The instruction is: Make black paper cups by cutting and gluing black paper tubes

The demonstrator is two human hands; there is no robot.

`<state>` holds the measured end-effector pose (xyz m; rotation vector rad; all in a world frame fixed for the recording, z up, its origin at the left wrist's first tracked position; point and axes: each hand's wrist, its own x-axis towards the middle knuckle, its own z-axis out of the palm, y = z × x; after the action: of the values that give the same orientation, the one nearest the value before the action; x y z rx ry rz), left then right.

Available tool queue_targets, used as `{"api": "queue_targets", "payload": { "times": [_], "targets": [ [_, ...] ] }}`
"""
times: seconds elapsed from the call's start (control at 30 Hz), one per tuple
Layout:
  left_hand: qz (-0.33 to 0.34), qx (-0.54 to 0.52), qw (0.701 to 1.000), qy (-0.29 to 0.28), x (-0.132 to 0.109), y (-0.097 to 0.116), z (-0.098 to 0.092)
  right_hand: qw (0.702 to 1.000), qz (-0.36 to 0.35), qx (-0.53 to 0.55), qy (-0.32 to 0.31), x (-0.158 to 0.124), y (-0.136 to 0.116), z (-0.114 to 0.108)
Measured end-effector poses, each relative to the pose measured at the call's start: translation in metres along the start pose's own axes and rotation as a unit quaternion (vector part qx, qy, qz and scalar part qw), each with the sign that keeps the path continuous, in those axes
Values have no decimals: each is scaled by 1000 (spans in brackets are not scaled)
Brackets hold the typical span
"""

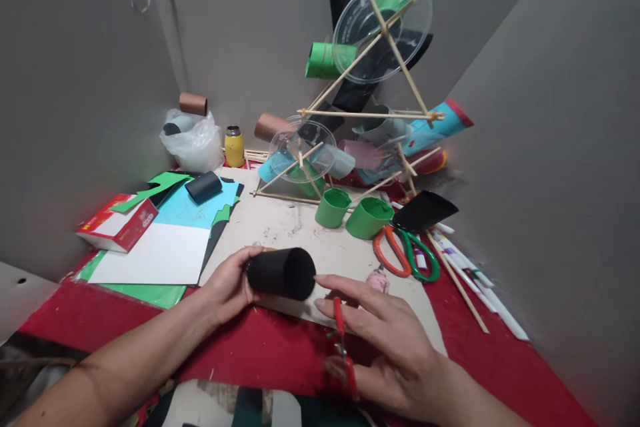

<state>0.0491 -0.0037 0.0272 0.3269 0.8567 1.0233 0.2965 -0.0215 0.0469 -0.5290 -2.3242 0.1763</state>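
My left hand (231, 287) is wrapped round a black paper tube (270, 272), whose open end faces right. On the right, my right hand (390, 330) has small scissors with red handles (351, 379) hooked on its fingers; their blades are blurred. The index fingertip of that hand is at the rim of the tube's open end. Beyond the hands, two green paper cups (334, 208) stand on a cream sheet (280, 220). Larger scissors with orange handles (391, 252) and another pair with green handles (423, 257) lie to the right.
A stick frame (370, 115) carrying a clear plastic disc (350, 33) and paper tubes rises at the back. Coloured paper (150, 253), a red box (117, 221), a plastic bag (197, 147) and a yellow bottle (233, 148) are left. White rods (500, 313) lie right, by grey walls.
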Motion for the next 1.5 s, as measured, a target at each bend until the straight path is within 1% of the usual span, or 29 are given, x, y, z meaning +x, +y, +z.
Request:
{"api": "queue_targets", "payload": {
  "times": [0.1, 0.17, 0.23, 0.3, 0.4, 0.5, 0.63, 0.7, 0.77, 0.87, 0.93, 1.13, 1.27, 1.37, 1.5],
  "targets": [
    [15, -16, 999, 24, 2, 4, -4, 1000, 3, -2, 8, -3, 0, -1],
    [15, -22, 1000, 16, 2, 6, -5, 1000, 10, 19, 4, -1, -1, 0],
    [3, -34, 999, -26, 2, 7, -5, 998, 27, 53, -7, 2, -2, 2],
    [-10, -53, 995, -87, 3, 7, -6, 996, 49, 76, -28, 4, -3, 6],
    [-19, -73, 985, -155, 6, 4, -9, 992, 79, 74, -64, 4, -2, 11],
    [-30, -82, 977, -192, 9, 0, -14, 989, 104, 53, -93, 0, 1, 15],
    [-30, -81, 973, -214, 11, -3, -17, 981, 148, 37, -123, -3, 5, 19],
    [-32, -70, 973, -217, 11, -3, -16, 974, 169, 43, -143, -2, 5, 19],
    [-44, -58, 975, -211, 9, -3, -14, 964, 193, 51, -177, 0, 5, 17],
    [-63, -44, 976, -204, 3, -4, -10, 935, 246, 59, -248, 3, 3, 15],
    [-68, -34, 977, -201, 0, -5, -7, 923, 261, 58, -277, 3, 3, 15],
    [-27, -21, 985, -171, -5, -12, -4, 930, 246, 58, -266, -1, 5, 18],
    [-29, 2, 987, -158, -8, -14, -1, 923, 263, 70, -273, 0, 4, 17],
    [-19, 1, 988, -151, -9, -14, 1, 915, 279, 81, -279, 2, 4, 15],
    [-10, -3, 987, -161, -10, -14, 3, 910, 289, 92, -284, 3, 5, 15]
  ]
}}
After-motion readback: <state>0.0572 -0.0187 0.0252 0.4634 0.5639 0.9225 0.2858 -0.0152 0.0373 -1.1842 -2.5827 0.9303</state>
